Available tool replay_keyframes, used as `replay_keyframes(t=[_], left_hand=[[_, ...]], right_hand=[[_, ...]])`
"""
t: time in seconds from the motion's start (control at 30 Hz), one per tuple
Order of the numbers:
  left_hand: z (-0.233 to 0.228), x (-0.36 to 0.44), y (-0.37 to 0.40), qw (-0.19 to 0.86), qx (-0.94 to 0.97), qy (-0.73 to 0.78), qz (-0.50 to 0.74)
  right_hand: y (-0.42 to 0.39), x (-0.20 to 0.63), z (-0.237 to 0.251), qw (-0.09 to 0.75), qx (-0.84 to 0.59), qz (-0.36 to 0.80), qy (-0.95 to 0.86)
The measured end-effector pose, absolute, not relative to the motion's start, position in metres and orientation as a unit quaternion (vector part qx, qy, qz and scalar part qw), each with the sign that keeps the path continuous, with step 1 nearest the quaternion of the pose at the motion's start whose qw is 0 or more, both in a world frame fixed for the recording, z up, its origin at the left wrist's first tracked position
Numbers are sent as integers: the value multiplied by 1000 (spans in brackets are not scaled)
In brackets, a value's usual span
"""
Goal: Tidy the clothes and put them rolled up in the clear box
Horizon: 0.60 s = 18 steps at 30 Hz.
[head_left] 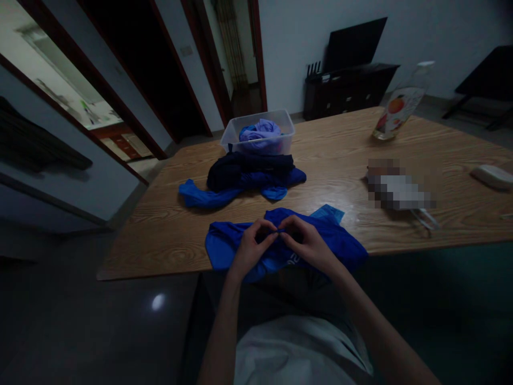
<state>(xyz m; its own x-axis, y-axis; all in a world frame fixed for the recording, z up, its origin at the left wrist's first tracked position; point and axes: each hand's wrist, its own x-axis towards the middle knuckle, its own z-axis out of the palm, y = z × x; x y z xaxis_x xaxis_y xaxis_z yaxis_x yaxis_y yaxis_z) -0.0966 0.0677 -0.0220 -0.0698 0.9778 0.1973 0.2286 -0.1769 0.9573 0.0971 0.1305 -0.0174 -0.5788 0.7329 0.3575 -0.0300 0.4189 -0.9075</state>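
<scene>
A bright blue garment [224, 243] lies at the near edge of the wooden table [336, 155], partly hanging over it. My left hand [250, 248] and my right hand [306, 243] both pinch the cloth at its middle, fingertips nearly touching. Farther back sits a pile of dark and blue clothes [244, 176]. Behind that pile stands a clear plastic box [280, 120] with purple and blue cloth [260, 131] inside.
A plastic bottle with a fruit label [398, 107] stands at the far right of the table. A blurred object [396, 190] and a white object [492, 175] lie to the right. Dark cabinet [344, 88] and doorways are behind.
</scene>
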Motion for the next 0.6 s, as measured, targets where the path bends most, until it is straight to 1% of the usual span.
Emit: replay_keyframes(t=[0.6], left_hand=[[-17, -95, 67, 372, 580, 526, 498]], right_hand=[[127, 99, -15, 386, -229, 473, -758]])
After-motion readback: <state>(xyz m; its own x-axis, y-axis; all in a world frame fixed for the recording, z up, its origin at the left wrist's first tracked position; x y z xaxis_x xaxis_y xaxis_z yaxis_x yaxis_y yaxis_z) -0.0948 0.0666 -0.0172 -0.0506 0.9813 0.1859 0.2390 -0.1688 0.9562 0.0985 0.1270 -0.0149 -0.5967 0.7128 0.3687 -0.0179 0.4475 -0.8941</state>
